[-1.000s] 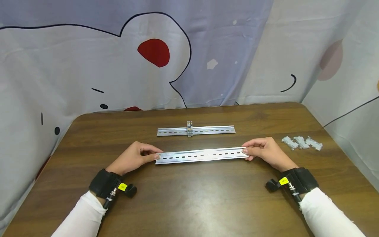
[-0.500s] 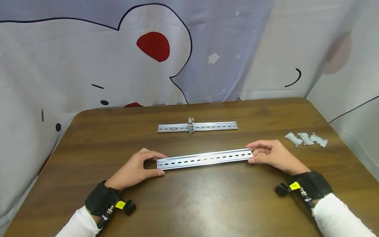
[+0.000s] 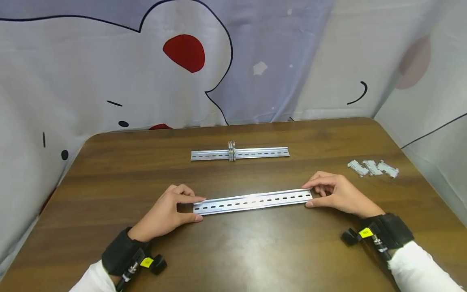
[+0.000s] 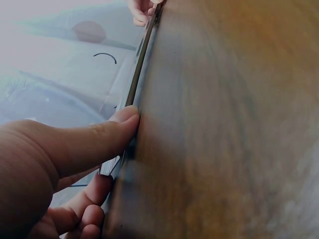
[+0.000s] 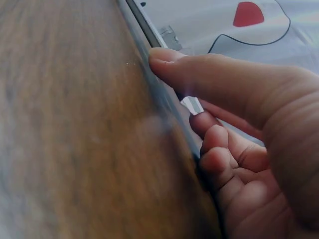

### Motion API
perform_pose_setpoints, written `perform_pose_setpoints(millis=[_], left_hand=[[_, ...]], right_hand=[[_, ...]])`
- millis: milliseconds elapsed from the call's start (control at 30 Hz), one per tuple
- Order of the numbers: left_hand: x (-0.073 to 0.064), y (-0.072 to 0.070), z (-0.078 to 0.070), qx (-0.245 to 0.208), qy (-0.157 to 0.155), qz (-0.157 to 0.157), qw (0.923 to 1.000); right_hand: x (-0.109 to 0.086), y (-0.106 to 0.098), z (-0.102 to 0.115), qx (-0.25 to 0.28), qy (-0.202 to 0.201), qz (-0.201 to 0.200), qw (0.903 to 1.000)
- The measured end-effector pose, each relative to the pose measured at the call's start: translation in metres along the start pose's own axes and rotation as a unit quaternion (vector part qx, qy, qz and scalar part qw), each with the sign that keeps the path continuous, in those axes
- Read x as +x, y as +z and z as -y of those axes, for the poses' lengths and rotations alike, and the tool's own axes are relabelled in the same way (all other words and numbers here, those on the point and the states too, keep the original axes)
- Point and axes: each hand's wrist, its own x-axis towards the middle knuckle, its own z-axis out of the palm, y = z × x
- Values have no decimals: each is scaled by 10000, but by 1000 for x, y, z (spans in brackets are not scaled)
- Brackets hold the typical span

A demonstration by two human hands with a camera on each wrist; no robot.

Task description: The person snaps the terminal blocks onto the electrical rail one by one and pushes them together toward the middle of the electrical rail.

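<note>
A slotted silver DIN rail (image 3: 251, 201) lies lengthwise in front of the person, its right end slightly farther back. At its left end the left hand (image 3: 166, 211) pinches it, thumb along the near edge and fingers at the far edge. The right hand (image 3: 337, 194) grips the other end the same way. In the left wrist view the left thumb (image 4: 102, 142) presses the rail's edge close over the wood. The right wrist view has the right thumb (image 5: 199, 74) on that edge, with the rail's cut end (image 5: 192, 105) between thumb and fingers.
Farther back on the brown table (image 3: 233, 251) lies a second DIN rail (image 3: 262, 153) carrying narrow upright clip-on modules (image 3: 231, 151). Three pale grey plastic pieces (image 3: 373, 167) lie at the right, beyond the right hand. A printed curtain (image 3: 146, 73) hangs behind the table.
The held rail has come nearer the person and lower, tilting with its left end closer. Both thumbs have shifted from its face to its near edge. The head view has moved slightly.
</note>
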Motion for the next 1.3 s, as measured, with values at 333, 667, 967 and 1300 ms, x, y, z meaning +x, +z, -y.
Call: perform_pose_setpoints(millis=[333, 667, 967, 1300], left_hand=[[1, -2, -2, 228, -62, 120, 9996], [4, -4, -10, -47, 282, 64, 9996], [5, 3, -20, 311, 135, -13, 9994], [4, 3, -18, 200, -3, -9, 9998]], right_hand=[[4, -2, 9, 38, 134, 213, 9997], [4, -1, -22, 219, 295, 278, 9989], [3, -5, -21, 186, 909, 259, 9953], [5, -19, -19, -320, 1715, -314, 9842]])
